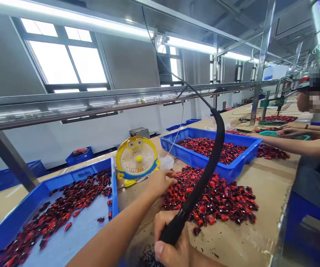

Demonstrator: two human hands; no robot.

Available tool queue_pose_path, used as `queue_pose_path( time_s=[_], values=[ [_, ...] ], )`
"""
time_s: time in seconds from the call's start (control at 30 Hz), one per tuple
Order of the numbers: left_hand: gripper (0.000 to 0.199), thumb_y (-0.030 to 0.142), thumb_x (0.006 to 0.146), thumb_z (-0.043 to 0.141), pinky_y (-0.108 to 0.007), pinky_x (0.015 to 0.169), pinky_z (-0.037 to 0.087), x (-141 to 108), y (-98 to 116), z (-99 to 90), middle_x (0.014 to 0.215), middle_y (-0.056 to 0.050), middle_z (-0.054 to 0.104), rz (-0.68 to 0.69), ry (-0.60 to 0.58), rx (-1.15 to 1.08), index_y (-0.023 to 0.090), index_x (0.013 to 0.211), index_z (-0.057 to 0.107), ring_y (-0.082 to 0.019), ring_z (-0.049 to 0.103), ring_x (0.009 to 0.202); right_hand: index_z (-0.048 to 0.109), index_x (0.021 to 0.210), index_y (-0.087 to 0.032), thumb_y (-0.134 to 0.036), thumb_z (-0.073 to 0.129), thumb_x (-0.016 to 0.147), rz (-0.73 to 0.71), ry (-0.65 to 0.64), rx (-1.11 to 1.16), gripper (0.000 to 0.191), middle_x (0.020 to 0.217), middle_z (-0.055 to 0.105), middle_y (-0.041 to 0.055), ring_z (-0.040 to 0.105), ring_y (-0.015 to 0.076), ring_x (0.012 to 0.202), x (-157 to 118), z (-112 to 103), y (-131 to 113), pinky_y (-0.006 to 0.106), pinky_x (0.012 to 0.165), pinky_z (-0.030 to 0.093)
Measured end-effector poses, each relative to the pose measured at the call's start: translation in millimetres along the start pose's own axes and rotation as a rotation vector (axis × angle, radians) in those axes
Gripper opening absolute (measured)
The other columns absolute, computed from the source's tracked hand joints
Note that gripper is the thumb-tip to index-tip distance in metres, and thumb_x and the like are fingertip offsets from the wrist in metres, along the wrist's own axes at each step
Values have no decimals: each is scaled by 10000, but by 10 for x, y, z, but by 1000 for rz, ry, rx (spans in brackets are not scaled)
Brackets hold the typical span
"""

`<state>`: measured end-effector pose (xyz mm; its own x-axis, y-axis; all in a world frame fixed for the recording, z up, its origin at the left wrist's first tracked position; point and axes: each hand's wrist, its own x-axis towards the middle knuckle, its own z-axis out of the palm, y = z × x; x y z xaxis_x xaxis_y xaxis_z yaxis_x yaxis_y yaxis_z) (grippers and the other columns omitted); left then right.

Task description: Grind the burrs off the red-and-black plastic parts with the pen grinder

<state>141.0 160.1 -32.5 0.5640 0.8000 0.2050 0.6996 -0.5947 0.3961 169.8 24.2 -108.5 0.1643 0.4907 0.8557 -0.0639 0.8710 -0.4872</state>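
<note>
My left hand [159,182] reaches to the near left edge of a pile of small red and black pieces [212,196] on the tabletop. Its fingers are stretched out and slightly apart at the pieces, with nothing visible held. Lower in view, my right hand [173,237] is wrapped round a black handheld tool [173,228], from which a thick black sleeved cable [217,148] curves up. The tool's lower end is hidden behind my fingers. Dark shavings [150,256] lie on the table beside my right hand.
On the left, a blue tray [115,193] holds many red and black pieces. Behind the pile stands another filled blue tray [204,163]. A yellow fan [137,159] stands between them. A co-worker's arms [293,144] reach in from the right. A metal rail [93,102] crosses above.
</note>
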Motion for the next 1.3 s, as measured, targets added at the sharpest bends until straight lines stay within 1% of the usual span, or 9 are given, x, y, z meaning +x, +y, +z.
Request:
queue_pose_path(
  time_s=[0.13,0.27,0.4,0.57,0.7,0.87,1.03,1.17,1.3],
  values=[
    [316,381,1054,708,-540,1058,594,-63,-416,-400,1372,-110,721,-160,162,123,185,1302,710,-289,713,1227,504,723,-216,-627,555,1061,72,-19,17,535,601,433,-83,399,99,500,-14,-63,-130,240,499,315],
    [390,384,1058,700,-548,1058,594,-503,-1136,-988,1453,-123,671,-426,234,229,203,1401,658,-304,694,1258,520,722,-219,-471,596,1042,163,-53,66,414,597,428,-69,406,106,511,-28,-210,-159,266,496,262],
    [341,373,1046,721,-488,958,644,-1099,-1702,-1194,1335,-102,724,-613,-11,203,171,1321,693,-277,742,1134,554,745,-226,-406,609,1020,201,-116,40,333,616,486,-47,451,120,542,-74,-263,-135,289,524,302],
    [307,345,1034,743,-456,916,658,-1499,-1900,-971,1278,-91,745,-576,-376,120,165,1281,709,-254,757,1075,563,743,-228,-386,612,1016,196,-159,-24,319,594,506,-47,463,119,515,-131,-244,-126,285,506,301],
    [310,344,1038,737,-478,953,646,-1589,-1865,-793,1312,-99,734,-537,-364,121,175,1295,704,-261,747,1113,573,749,-221,-374,614,1029,216,-207,-33,322,589,519,-48,484,118,504,-155,-249,-71,265,491,329],
    [293,344,1038,738,-475,948,647,-1688,-1680,-893,1288,-96,742,-433,-127,18,171,1273,711,-256,751,1099,614,762,-196,-405,657,1029,186,-166,-64,342,605,531,-50,491,118,505,-115,-269,-32,239,485,369],
    [148,239,984,805,-389,946,649,-2231,-1019,-1020,1093,-34,825,-238,314,-214,187,1118,767,-194,789,973,668,693,-209,-461,715,968,161,-96,-69,376,574,555,4,524,168,511,36,-266,-170,287,466,389],
    [174,248,873,921,-245,766,665,-2853,-402,-745,881,43,866,-172,559,-365,263,1026,840,-136,799,745,719,751,-214,-471,763,946,210,-96,-51,325,630,610,27,559,186,547,115,-226,-408,298,471,402],
    [180,211,877,914,-210,758,676,-3121,-124,-452,905,45,881,-11,760,-455,291,1026,852,-119,815,764,724,789,-230,-507,768,942,253,-130,-35,320,631,595,23,546,188,549,135,-177,-603,318,479,416]
  ],
)
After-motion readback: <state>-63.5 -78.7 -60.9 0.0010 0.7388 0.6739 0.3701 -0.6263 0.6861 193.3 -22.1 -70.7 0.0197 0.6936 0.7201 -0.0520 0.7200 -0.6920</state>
